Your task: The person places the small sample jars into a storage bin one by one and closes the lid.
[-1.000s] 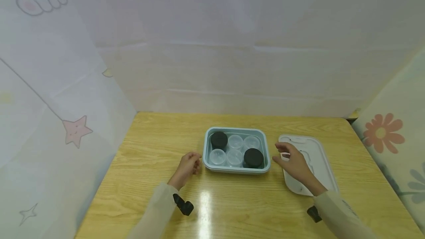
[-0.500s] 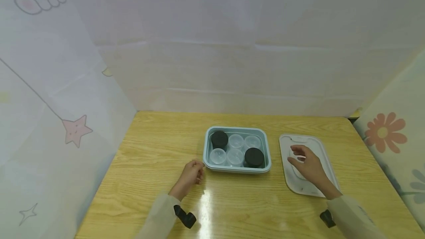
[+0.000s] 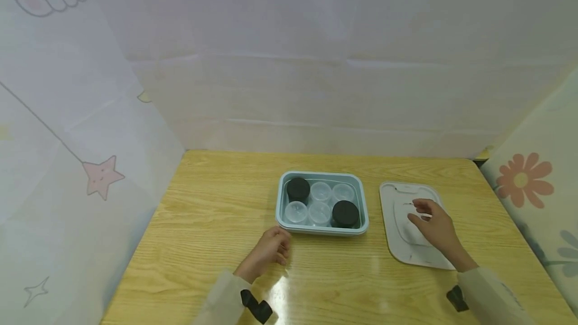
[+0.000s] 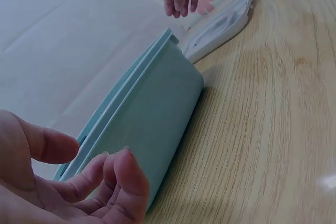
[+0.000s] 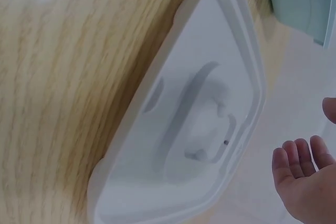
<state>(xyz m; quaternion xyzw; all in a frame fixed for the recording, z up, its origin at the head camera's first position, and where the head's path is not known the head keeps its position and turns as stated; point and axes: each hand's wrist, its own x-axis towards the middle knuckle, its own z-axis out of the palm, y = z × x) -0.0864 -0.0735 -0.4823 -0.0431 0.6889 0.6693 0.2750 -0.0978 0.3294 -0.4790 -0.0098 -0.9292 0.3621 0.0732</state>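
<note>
A light blue plastic bin (image 3: 322,231) stands on the wooden table. Inside it are two jars with black lids, one at the back left (image 3: 298,189) and one at the front right (image 3: 345,214), among several clear round cups (image 3: 319,213). By the bin's front left corner, my left hand (image 3: 269,249) hangs with loosely curled fingers and grips nothing; in the left wrist view its thumb and fingers are apart beside the bin's wall (image 4: 157,108). Over the white lid (image 3: 397,245), my right hand (image 3: 437,225) hovers with relaxed fingers, holding nothing. The lid lies flat, its recessed face (image 5: 142,182) up.
The wooden table (image 3: 212,204) runs back to a pale sheet (image 3: 289,89) hanging behind it. Patterned sheets stand at the left and right sides. A gap of bare wood (image 3: 374,245) separates the bin from the lid.
My right hand has moved right, from beside the bin to over the lid. My left hand has drifted toward me and slightly right. The bin and lid have stayed in place.
</note>
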